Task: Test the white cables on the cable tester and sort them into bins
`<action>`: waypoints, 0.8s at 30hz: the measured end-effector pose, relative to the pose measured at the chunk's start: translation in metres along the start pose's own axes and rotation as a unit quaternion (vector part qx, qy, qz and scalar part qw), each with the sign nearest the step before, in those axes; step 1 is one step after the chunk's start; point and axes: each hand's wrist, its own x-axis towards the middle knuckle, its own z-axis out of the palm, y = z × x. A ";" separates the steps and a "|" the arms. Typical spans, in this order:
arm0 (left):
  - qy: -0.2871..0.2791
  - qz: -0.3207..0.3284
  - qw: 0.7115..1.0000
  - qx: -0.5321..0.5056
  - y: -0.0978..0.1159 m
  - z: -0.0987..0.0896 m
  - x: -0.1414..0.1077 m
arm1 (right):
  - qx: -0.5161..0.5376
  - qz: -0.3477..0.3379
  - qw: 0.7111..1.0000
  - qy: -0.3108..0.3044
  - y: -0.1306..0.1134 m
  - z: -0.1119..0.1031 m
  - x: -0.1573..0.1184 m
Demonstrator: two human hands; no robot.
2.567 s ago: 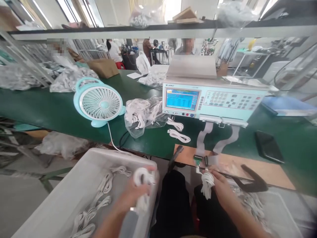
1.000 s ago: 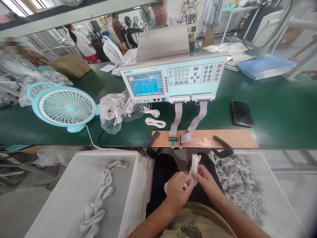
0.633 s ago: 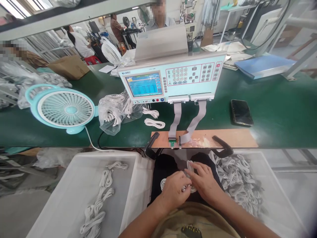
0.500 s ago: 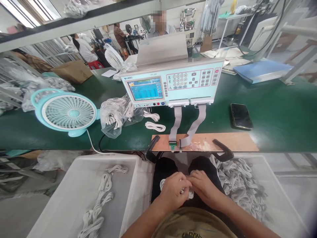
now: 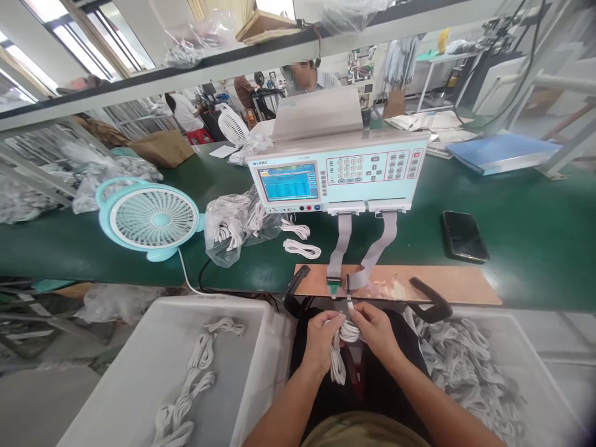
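A coiled white cable point(image 5: 338, 365) hangs between my hands, just below the bench edge and above my lap. My left hand point(image 5: 320, 340) is closed, thumb and fingers pinching the cable near one end, close beneath the green connector board point(image 5: 334, 289). With my right hand point(image 5: 376, 329), also closed, I grip the cable's other end; its white plug points up at the black ribbon connector point(image 5: 347, 284). Whether the plug is seated there I cannot tell. Two grey ribbon cables point(image 5: 343, 245) run from these connectors up to the tester point(image 5: 372, 171), whose screen is lit blue.
Coiled cables lie in the left white bin point(image 5: 153, 347); a pile of them point(image 5: 470, 372) fills the right bin. Black clamps point(image 5: 431, 301) hold the wooden board point(image 5: 437, 282). A fan point(image 5: 153, 217), bagged cables point(image 5: 228, 226) and a phone point(image 5: 464, 236) rest on the green bench. A person sits opposite.
Both hands have risen from my lap to the connectors at the bench edge, bringing the coiled cable along. Its ends are now held apart, one in each hand. My view has tilted up slightly.
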 end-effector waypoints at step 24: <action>-0.052 0.130 0.989 0.047 0.006 -0.009 0.013 | 0.131 0.140 0.981 -0.003 -0.016 0.010 0.010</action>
